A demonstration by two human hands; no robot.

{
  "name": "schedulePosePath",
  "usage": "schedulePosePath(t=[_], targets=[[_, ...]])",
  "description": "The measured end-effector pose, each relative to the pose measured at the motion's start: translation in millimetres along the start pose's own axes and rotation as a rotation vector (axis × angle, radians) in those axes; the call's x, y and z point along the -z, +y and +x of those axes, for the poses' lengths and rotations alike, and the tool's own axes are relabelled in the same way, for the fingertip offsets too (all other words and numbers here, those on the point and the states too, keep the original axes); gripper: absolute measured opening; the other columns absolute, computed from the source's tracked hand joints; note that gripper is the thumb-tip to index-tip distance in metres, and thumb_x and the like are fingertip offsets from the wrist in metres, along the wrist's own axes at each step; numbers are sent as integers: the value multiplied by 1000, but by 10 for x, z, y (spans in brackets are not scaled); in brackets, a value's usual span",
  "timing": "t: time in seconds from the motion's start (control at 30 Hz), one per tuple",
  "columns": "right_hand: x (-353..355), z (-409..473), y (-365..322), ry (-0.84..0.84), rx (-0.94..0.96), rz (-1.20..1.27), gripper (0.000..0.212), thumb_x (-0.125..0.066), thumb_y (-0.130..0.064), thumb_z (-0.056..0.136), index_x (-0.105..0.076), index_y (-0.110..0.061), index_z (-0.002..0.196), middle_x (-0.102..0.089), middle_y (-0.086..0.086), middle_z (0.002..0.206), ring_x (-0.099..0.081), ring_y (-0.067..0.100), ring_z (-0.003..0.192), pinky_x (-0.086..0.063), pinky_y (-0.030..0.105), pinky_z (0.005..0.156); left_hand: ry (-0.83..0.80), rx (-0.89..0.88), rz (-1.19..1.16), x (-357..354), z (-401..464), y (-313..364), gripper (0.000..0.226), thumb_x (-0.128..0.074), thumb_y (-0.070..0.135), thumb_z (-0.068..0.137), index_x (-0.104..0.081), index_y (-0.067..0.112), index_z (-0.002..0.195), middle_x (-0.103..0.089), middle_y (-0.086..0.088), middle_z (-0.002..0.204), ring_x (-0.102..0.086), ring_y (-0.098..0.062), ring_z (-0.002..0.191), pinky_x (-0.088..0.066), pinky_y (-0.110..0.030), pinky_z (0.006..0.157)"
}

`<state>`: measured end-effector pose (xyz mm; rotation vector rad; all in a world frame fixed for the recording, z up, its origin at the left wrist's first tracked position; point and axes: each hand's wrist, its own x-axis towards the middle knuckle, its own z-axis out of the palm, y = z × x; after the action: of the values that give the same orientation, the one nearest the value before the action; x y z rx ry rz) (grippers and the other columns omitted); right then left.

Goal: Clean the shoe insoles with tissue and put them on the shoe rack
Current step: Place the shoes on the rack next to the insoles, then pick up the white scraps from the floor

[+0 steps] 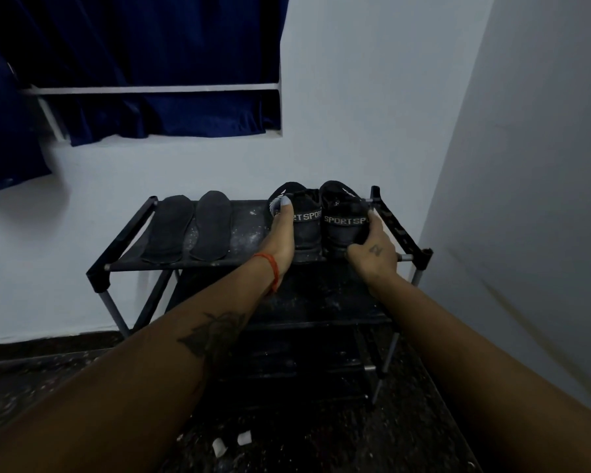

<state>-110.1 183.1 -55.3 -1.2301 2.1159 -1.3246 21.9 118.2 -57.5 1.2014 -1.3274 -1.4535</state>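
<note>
Two dark insoles [189,228] lie side by side on the left half of the shoe rack's [130,230] top shelf, lengthwise front to back, well inside its side rail. A bare strip of shelf separates them from two black shoes [325,220] on the right half. The left hand [280,238] grips the left shoe's heel, thumb up along its side; the right hand [372,249] grips the right shoe's heel, just beside the right rail. Tissue scraps [231,442] lie on the floor.

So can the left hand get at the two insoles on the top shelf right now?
Probably yes: the insoles lie uncovered just left of the left hand, nothing between, but it must first let go of the left shoe.
</note>
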Motion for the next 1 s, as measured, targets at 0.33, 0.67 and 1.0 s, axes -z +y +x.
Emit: schedulePosePath(t=[0.33, 0.67, 1.0], targets=[[27, -252, -25, 58, 93, 70, 80, -66, -16, 74, -25, -14, 143, -40, 10, 143, -36, 25, 132, -32, 40, 111, 82, -188, 201, 73, -548, 62, 79, -31, 72, 85, -29, 23, 147, -36, -1, 151, -33, -21, 139, -24, -37, 116], [-256, -1127, 127, 58, 178, 150, 70, -62, -29, 85, -24, -19, 143, -34, 5, 148, -33, 21, 135, -31, 38, 111, 252, -382, 366, 341, -1274, -489, 68, -43, 52, 93, -19, 24, 150, -19, 0, 158, -20, -18, 144, -21, -37, 118], [-1276, -1850, 1080, -204, 99, 49, 73, -61, -36, 86, -21, -20, 145, -28, 2, 150, -30, 21, 137, -34, 42, 109, 274, -206, 542, 1112, -1450, -1842, 72, -50, 48, 91, -19, 20, 150, -19, -3, 158, -19, -19, 145, -22, -33, 116]])
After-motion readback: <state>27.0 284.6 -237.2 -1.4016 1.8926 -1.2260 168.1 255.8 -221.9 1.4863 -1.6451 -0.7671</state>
